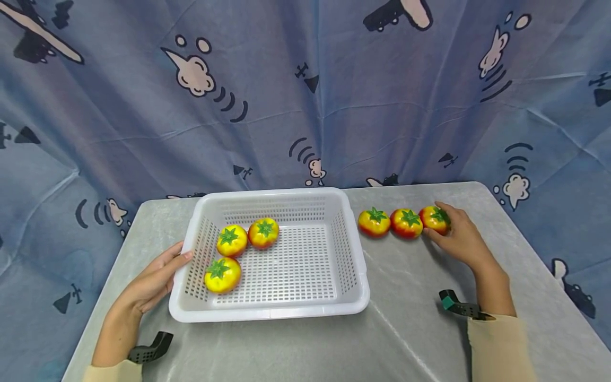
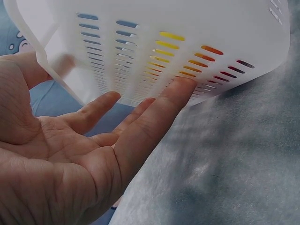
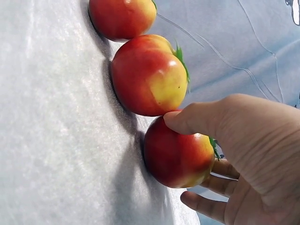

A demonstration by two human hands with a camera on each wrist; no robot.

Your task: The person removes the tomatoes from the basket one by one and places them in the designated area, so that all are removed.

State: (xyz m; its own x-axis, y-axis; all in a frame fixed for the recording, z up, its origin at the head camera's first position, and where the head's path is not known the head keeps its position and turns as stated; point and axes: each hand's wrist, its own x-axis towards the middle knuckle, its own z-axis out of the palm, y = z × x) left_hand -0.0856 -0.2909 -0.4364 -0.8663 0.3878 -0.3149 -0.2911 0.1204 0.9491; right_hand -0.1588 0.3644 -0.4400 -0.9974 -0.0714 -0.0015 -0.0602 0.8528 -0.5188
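Observation:
A white perforated plastic basket [image 1: 269, 313] holds three red-and-yellow tomatoes, among them one tomato [image 1: 223, 275] at its near left. My left hand [image 1: 154, 277] grips the basket's left side, thumb over the rim and fingers [image 2: 154, 126] against the outer wall. To the right of the basket, three more tomatoes stand in a row, leaf side up. My right hand [image 1: 460, 233] holds the rightmost tomato [image 3: 176, 152], with the thumb on its near side and the fingers around the far side. That tomato touches or nearly touches the middle tomato [image 3: 147, 77]; the fingertips are partly hidden behind it.
The row's leftmost tomato [image 1: 374, 222] stands close to the basket's right wall. A grey cloth-like cover lies over the table [image 1: 324, 350]. Behind the table hangs a blue patterned curtain [image 1: 267, 143].

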